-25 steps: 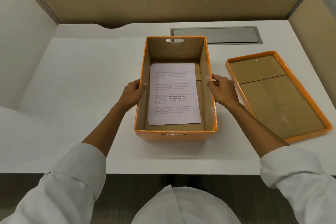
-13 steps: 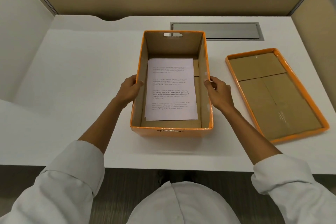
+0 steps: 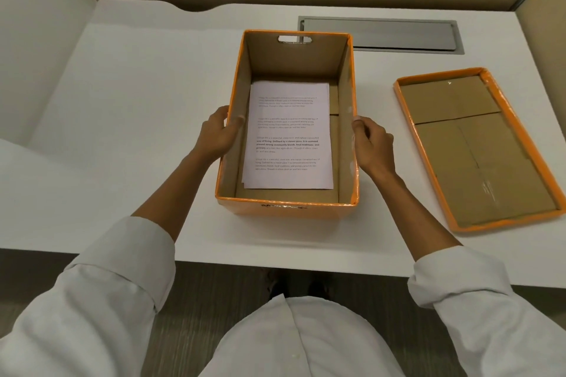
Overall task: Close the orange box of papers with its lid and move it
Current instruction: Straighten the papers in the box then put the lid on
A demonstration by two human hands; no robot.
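Note:
An open orange box (image 3: pixel 284 208) with brown cardboard inside stands on the white desk, a handle slot in its far wall. A stack of printed papers (image 3: pixel 289 138) lies flat on its bottom. My left hand (image 3: pixel 216 135) grips the box's left wall, thumb over the rim. My right hand (image 3: pixel 372 144) holds the right wall, fingertips at the rim. The orange lid (image 3: pixel 477 147) lies upside down on the desk to the right of the box, apart from it.
A grey metal cable cover (image 3: pixel 379 37) is set into the white desk (image 3: pixel 137 101) behind the box. Beige partition walls close the desk at the back and both sides. The desk's front edge runs just below the box.
Both hands stay on the box's sides. The box has shifted slightly left and toward me on the desk; the lid has not moved.

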